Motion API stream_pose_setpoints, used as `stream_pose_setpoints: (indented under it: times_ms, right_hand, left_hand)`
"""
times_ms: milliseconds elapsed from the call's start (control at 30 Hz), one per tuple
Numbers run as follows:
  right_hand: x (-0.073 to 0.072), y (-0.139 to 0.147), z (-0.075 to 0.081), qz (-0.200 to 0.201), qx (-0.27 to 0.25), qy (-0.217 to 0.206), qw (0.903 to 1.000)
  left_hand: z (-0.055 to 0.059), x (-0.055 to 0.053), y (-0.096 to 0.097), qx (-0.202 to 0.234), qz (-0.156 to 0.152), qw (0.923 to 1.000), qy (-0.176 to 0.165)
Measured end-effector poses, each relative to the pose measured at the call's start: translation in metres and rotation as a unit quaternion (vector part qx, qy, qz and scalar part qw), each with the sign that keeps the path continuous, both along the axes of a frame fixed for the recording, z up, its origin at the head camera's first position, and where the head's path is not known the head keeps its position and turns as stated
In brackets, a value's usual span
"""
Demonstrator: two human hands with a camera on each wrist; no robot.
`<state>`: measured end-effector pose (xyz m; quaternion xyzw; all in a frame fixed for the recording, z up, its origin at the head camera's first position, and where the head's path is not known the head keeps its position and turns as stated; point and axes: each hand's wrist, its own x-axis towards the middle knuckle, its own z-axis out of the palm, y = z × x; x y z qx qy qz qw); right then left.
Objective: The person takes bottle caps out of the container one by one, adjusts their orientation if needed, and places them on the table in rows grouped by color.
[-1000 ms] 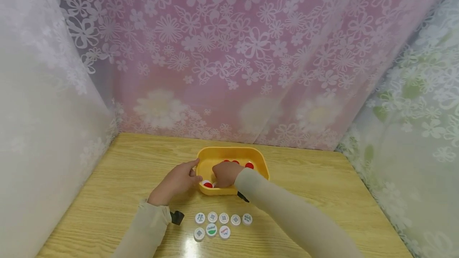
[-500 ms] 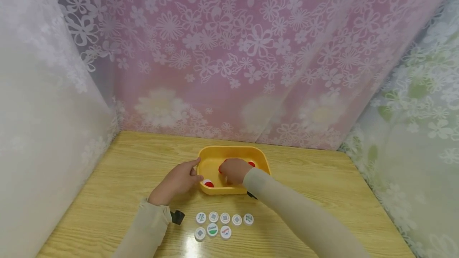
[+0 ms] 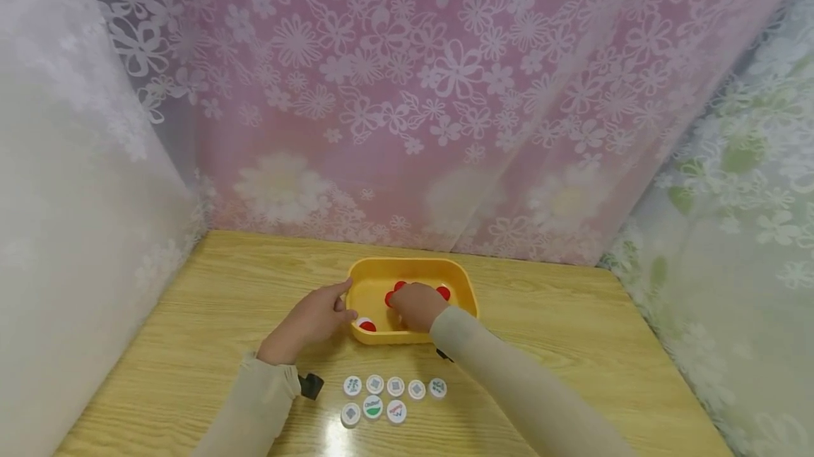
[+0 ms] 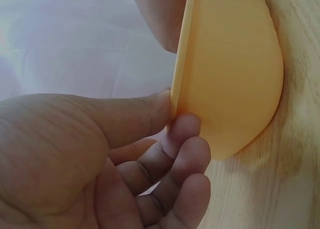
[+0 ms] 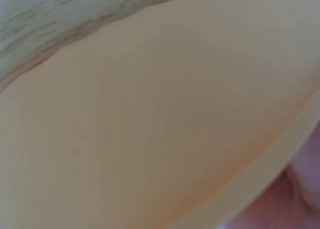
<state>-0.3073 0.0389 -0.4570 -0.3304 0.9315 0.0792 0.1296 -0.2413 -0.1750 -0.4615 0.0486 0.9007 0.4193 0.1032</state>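
A yellow plastic tub stands on the table, with several red round caps inside. My left hand holds its left end; in the left wrist view the thumb and fingers pinch the rim. My right hand reaches down inside the tub, fingers bent toward the floor beside red caps. Its fingertips are mostly hidden, and I cannot tell whether they hold a cap. A red cap lies with a white piece in the near left corner. In the right wrist view, the tub's outer wall covers most of the hand.
Several white round caps with printed tops lie in two rows on the wooden table, on the near side of the tub. A pink floral curtain hangs behind the table, with pale curtains at both sides.
Inside the tub my right hand has moved to the right, away from the near left corner, then stayed about there. More red caps show beside its fingers. My left hand keeps its place.
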Motion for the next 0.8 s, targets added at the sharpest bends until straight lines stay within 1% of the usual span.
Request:
stream_pose_setpoints:
  times_ms: [133, 233, 333, 400, 533, 633, 800]
  right_hand:
    - [0.000, 0.002, -0.002, 0.008, 0.006, 0.011, 0.9999]
    - [-0.001, 0.002, -0.003, 0.011, 0.001, 0.015, 0.9998]
    - [-0.002, 0.001, -0.004, 0.010, -0.002, 0.017, 0.9998]
    - [-0.002, 0.001, -0.006, 0.008, -0.002, 0.020, 0.9998]
    - [-0.002, 0.002, -0.008, 0.011, 0.003, 0.031, 0.9995]
    - [0.000, 0.002, -0.006, 0.007, 0.000, 0.029, 0.9996]
    - [0.005, 0.001, -0.001, -0.003, -0.013, 0.022, 0.9997]
  left_hand:
    - [0.000, 0.000, 0.002, 0.000, -0.001, 1.0000, -0.005]
    - [0.001, 0.000, 0.002, -0.009, 0.002, 0.9999, -0.007]
    - [0.002, 0.001, 0.002, -0.026, -0.004, 0.9996, 0.005]
    - [0.002, 0.002, 0.003, -0.034, -0.007, 0.9994, 0.007]
    - [0.003, 0.002, 0.006, -0.039, -0.012, 0.9992, -0.003]
    - [0.003, 0.002, 0.008, -0.048, -0.020, 0.9986, -0.006]
    - [0.006, 0.004, 0.012, -0.080, -0.030, 0.9963, 0.010]
